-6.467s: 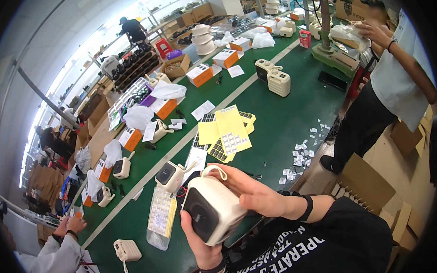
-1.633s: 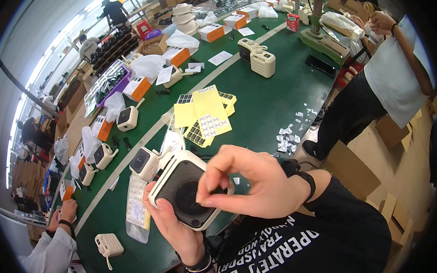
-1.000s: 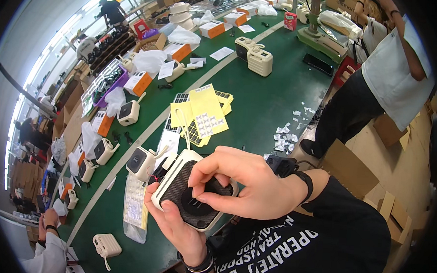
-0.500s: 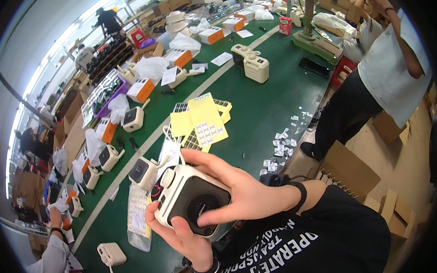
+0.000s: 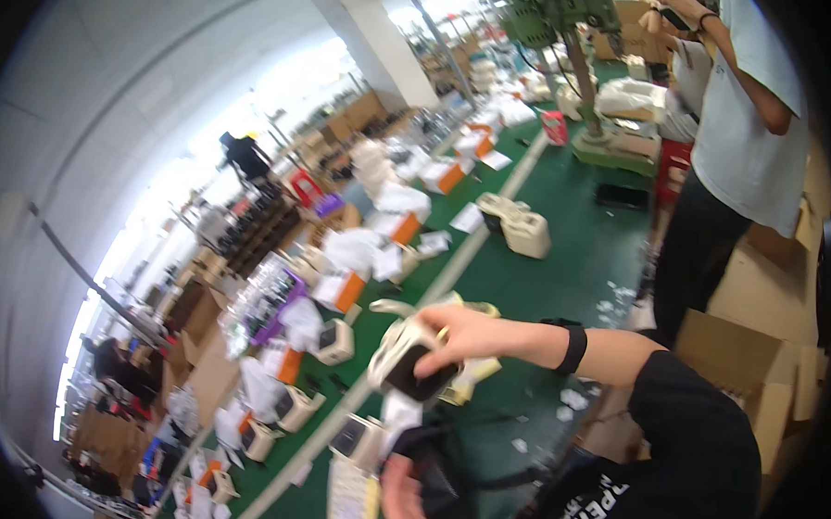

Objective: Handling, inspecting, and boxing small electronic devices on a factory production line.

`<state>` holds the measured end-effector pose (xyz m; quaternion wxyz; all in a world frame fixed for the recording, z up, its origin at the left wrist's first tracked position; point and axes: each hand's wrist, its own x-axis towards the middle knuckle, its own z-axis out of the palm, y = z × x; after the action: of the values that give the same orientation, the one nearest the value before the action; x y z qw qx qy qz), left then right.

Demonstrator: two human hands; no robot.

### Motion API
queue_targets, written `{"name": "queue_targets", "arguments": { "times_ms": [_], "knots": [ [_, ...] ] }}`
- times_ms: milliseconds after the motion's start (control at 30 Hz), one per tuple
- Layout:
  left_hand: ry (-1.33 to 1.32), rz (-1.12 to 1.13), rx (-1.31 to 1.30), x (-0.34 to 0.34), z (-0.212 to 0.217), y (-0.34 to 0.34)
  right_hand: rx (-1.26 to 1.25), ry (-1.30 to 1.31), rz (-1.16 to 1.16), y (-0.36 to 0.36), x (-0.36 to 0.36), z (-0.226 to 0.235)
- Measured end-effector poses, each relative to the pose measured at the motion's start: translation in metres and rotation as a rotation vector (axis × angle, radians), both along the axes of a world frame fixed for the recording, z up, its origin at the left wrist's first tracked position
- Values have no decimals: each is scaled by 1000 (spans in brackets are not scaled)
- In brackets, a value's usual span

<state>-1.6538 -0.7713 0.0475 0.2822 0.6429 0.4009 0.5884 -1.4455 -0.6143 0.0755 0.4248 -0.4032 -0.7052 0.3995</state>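
Observation:
My right hand (image 5: pixel 463 340) grips a cream portable speaker (image 5: pixel 397 356) with a dark front face, its thumb pressed on that face. The speaker hangs tilted over the green table, a pale strap loop sticking out at its far left. Lower down, my left hand (image 5: pixel 403 500) is apart from it, fingers extended and holding nothing that I can see. A black object (image 5: pixel 434 474), blurred, lies beside that hand. Another cream speaker (image 5: pixel 358 440) stands just left of it, above a pale sticker sheet (image 5: pixel 351 500). Yellow sheets (image 5: pixel 473 384) are partly hidden behind my right hand.
Along the left of the green table (image 5: pixel 573 266) run more cream speakers (image 5: pixel 335 341), orange-and-white boxes (image 5: pixel 338 290) and white plastic bags. Two cream speakers (image 5: pixel 526 233) stand farther off. A green press (image 5: pixel 615 152) and a black phone (image 5: pixel 622 196) are at the far right, near a standing person (image 5: pixel 750 135).
My left hand has let go of the speaker and dropped lower. My right hand has carried it away and to the right in the picture. The view has shifted and blurred.

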Motion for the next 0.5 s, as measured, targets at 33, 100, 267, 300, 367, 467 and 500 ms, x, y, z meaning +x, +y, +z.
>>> {"name": "queue_targets", "arguments": {
  "times_ms": [33,100,267,300,367,467,500],
  "knots": [
    [-18,-3,46,-12,4,10,90,23,-206,39,1,-10],
    [-57,-29,132,-24,13,24,312,-183,-616,111,17,-28],
    [-139,-123,177,-58,9,46,219,-285,-1055,242,77,-70],
    [-155,-134,165,-65,5,50,207,-254,-1109,260,83,-81],
    [-188,-194,136,-78,-2,62,187,-235,-1213,285,104,-99],
    [-237,-232,70,-102,-19,76,525,-320,-1263,297,64,-89],
    [-257,-241,46,-109,-26,78,736,-372,-1197,294,45,-79]
  ]
}}
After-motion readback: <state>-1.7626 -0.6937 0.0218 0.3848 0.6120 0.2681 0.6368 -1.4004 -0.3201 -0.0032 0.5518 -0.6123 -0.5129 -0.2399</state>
